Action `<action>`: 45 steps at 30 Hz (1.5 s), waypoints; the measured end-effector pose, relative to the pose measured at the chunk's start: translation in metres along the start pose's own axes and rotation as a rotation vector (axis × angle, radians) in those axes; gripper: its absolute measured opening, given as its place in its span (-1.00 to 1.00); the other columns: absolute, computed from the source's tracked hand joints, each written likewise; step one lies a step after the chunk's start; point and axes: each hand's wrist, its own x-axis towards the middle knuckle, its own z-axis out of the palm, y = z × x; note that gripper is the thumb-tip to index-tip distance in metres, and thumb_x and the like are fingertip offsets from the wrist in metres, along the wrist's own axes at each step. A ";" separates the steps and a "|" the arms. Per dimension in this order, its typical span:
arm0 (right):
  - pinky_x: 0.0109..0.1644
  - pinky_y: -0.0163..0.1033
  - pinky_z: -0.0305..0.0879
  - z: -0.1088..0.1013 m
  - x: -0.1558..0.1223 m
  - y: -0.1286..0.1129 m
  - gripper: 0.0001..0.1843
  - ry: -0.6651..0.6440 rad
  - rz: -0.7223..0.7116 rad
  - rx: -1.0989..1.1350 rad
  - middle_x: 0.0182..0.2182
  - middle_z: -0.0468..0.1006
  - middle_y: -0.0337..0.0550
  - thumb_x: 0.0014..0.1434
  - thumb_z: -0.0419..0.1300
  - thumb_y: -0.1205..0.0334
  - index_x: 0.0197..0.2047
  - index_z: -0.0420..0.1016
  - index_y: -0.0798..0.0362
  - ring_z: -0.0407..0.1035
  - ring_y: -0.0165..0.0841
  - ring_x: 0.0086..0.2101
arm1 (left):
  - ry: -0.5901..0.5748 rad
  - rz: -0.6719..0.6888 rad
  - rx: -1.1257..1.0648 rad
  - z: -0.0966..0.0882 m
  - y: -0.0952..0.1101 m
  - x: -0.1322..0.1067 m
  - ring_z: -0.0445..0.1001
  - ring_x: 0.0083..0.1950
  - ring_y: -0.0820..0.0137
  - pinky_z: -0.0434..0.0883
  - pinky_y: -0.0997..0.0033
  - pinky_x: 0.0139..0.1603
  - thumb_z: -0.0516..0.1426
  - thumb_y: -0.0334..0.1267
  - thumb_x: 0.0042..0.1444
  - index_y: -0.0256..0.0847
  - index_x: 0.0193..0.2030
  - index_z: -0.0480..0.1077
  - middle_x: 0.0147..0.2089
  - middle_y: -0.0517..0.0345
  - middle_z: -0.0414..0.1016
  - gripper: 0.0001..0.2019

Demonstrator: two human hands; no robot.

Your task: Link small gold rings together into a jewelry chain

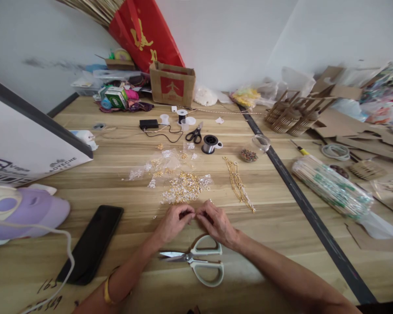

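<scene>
My left hand (173, 223) and my right hand (218, 223) meet fingertip to fingertip low on the wooden table (275, 226), both pinched closed on something tiny I cannot make out. Just beyond them lies a heap of small gold and silver beads (182, 188). Several gold chains (238, 183) lie to the right of the heap. White-handled scissors (196, 259) rest on the table right below my hands, between my wrists.
A black phone (91, 244) lies at left, beside a purple cap (26, 211). Black scissors (194, 134), a wire spool (209, 144), a bead dish (249, 155), a paper bag (172, 83) and cardboard pieces (353, 126) sit farther back and right. A packet of sticks (330, 186) lies at right.
</scene>
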 end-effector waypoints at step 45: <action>-0.47 -0.36 0.10 -0.003 -0.001 -0.008 -0.94 0.021 -0.022 -0.010 -0.50 0.31 -0.25 0.16 0.06 0.38 -0.34 0.30 0.06 0.19 -0.47 -0.53 | 0.005 0.006 -0.052 -0.003 0.004 0.001 0.36 -0.42 0.45 0.29 0.50 -0.35 0.11 -0.32 0.06 -0.31 -0.43 0.44 -0.48 0.16 0.44 -0.87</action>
